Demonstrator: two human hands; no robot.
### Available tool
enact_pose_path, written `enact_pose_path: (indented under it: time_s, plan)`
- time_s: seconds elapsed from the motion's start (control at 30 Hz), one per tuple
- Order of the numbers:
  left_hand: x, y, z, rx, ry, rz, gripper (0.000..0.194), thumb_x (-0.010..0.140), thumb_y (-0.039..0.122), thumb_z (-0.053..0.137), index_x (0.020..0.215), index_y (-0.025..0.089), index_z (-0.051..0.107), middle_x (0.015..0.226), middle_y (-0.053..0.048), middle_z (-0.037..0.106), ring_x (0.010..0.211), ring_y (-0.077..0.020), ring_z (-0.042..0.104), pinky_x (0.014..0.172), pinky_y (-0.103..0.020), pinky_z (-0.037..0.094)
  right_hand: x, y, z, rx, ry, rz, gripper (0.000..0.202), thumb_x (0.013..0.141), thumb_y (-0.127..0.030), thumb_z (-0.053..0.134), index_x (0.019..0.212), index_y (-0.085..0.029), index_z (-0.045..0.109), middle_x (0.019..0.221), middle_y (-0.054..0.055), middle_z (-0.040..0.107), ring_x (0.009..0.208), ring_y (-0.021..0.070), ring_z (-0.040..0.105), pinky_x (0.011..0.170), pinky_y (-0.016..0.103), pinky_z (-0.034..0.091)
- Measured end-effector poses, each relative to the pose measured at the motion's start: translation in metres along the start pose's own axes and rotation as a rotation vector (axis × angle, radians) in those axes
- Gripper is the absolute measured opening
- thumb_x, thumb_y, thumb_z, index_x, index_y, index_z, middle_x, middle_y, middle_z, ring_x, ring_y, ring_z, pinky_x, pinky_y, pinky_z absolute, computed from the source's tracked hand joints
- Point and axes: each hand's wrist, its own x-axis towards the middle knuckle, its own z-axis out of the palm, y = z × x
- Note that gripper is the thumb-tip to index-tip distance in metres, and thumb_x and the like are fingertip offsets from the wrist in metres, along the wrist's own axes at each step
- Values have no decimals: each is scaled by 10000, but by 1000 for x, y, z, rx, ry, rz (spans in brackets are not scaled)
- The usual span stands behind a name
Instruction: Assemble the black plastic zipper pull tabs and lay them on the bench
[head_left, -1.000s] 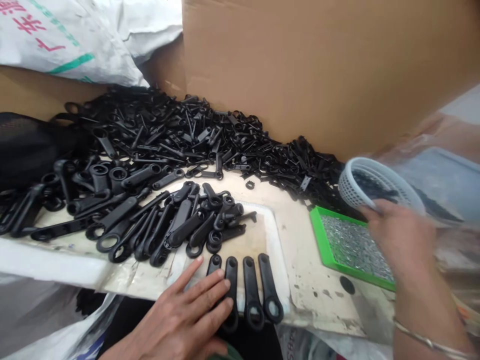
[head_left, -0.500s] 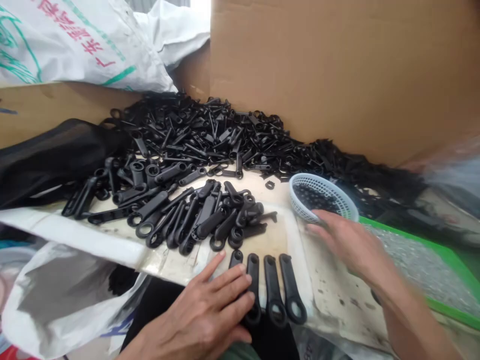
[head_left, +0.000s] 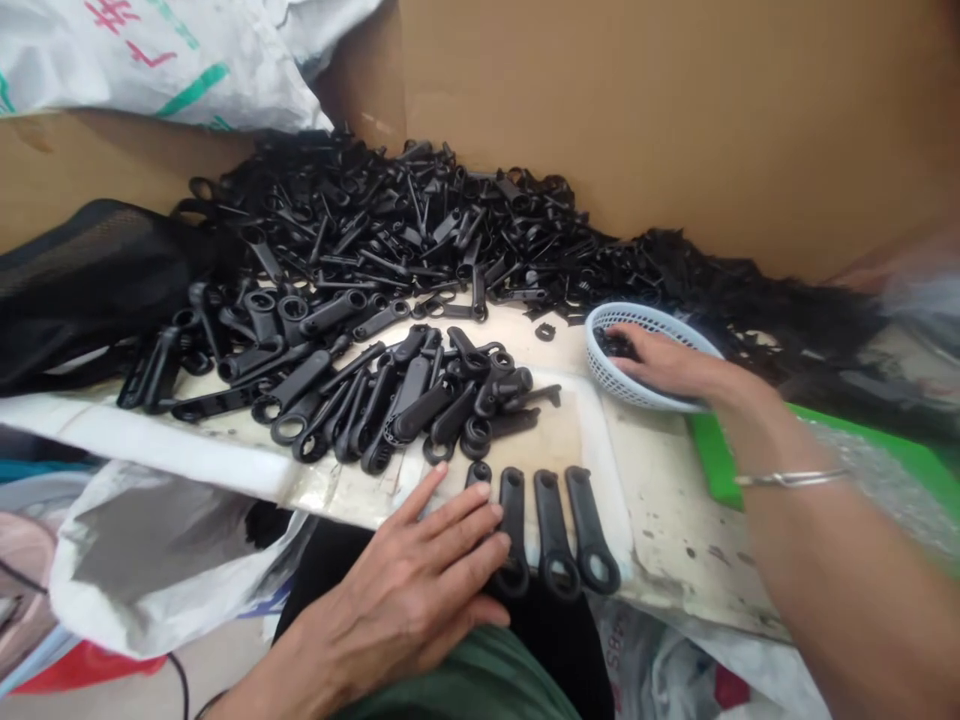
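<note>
My left hand point(head_left: 431, 570) lies with its fingers spread at the table's front edge, over the leftmost of several black plastic handles point(head_left: 555, 535) set side by side, their ring ends over the edge. My right hand point(head_left: 660, 362) reaches into a light blue perforated basket point(head_left: 675, 330); its fingertips are among small black pieces point(head_left: 616, 345), and whether they grip any cannot be made out. Loose black handles point(head_left: 420, 400) are heaped just beyond my left hand.
A large mound of black parts point(head_left: 420, 220) rests against a cardboard wall point(head_left: 637, 120). At the right is a green tray point(head_left: 720, 465) of clear pieces. White sacks point(head_left: 180, 60) lean in at the upper left; an open white bag point(head_left: 150, 580) hangs lower left.
My right hand has moved from the basket's near rim to inside it, among the small black pieces. My left hand stays at the handles. The view has shifted slightly downward.
</note>
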Motion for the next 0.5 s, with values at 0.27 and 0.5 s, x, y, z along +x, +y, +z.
enact_pose_path:
  time_s: [0.27,0.5]
  plan:
    - [-4,1,2,-13,-58,-4,404,936,349,636,1234,77,608,1267,-161,682,1344,-283,524,1233,-559,224,2,1,-4,-4,111,126,162,877,-275,627,747,-211,698,691,35,661,732,268,641,709,387,462]
    - [-2,5,2,40,-100,-27,342,954,350,611,1197,111,631,1273,-114,687,1327,-250,544,1259,-502,161,-65,-47,-39,182,361,218,325,916,-535,554,959,-253,708,686,45,703,595,226,634,530,316,420]
